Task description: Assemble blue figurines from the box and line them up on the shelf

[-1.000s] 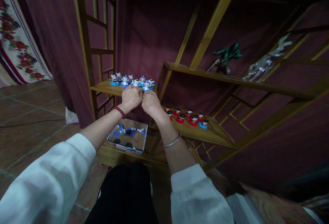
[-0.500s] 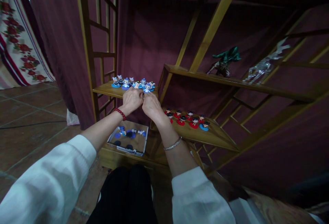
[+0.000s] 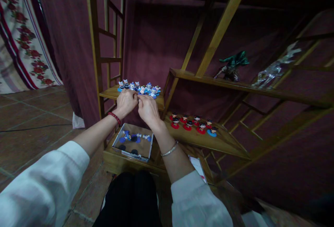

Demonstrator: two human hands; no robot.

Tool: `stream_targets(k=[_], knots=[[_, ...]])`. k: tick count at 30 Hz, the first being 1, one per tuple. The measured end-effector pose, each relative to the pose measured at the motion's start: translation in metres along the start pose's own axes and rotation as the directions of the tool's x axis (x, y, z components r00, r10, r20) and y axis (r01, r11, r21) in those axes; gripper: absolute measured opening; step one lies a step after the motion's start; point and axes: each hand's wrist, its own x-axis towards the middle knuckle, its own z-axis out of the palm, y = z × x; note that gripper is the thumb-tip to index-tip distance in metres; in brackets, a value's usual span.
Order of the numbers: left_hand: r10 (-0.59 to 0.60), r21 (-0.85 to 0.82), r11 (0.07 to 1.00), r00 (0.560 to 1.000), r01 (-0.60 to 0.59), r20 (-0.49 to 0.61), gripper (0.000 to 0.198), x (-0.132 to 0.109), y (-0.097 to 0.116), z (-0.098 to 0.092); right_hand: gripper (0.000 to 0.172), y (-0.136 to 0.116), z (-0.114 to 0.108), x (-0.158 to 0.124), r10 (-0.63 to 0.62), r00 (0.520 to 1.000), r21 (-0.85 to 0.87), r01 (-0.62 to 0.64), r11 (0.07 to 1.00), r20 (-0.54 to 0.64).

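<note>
Both hands meet at the front edge of the small upper-left shelf (image 3: 112, 92). My left hand (image 3: 126, 102), with a red bead bracelet, has its fingers curled together. My right hand (image 3: 148, 108), wearing a silver bracelet, is closed with its fingertips close to the left ones. What they pinch, if anything, is hidden behind the fingers. Just beyond, several small blue and white figurines (image 3: 153, 92) stand on round bases. Below the hands, an open cardboard box (image 3: 142, 150) holds more such figurines (image 3: 127, 135) lying down and dark round discs (image 3: 134, 152).
On the lower right shelf (image 3: 224, 140) stand several figurines with red bases (image 3: 188, 125), one with a blue base (image 3: 212, 131). Higher up are a green and brown statue (image 3: 232, 66) and a clear statue (image 3: 273, 69). A white card or box (image 3: 197, 167) lies below.
Both hands have shifted a little left and towards me relative to the shelf, still together. The view has turned slightly, uncovering the white card or box. The standing figurines look unmoved.
</note>
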Motion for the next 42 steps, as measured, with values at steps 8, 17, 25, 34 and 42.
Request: stream_targets(k=[8, 17, 25, 34, 42], knots=[[-0.056, 0.043, 0.997, 0.997, 0.059, -0.057, 0.031, 0.007, -0.030, -0.002, 0.031, -0.016, 0.021, 0.008, -0.080, 0.997, 0.062, 0.081, 0.995, -0.014], [-0.264, 0.068, 0.962, 0.965, 0.264, -0.014, 0.035, 0.022, -0.039, -0.008, 0.031, -0.019, 0.034, 0.018, -0.082, 0.996, 0.036, 0.081, 0.996, 0.019], [-0.423, 0.061, 0.906, 0.905, 0.420, 0.053, 0.043, 0.046, -0.049, -0.007, 0.032, -0.018, 0.038, 0.018, -0.129, 0.991, -0.007, 0.130, 0.992, 0.034], [-0.486, 0.088, 0.874, 0.864, 0.478, 0.134, 0.043, 0.060, -0.048, -0.008, 0.028, -0.017, 0.039, 0.016, -0.131, 0.991, -0.011, 0.131, 0.991, 0.038], [-0.510, 0.128, 0.859, 0.850, 0.495, 0.136, 0.041, 0.064, -0.047, -0.005, 0.028, -0.019, 0.037, 0.015, -0.112, 0.993, -0.011, 0.113, 0.994, 0.034]])
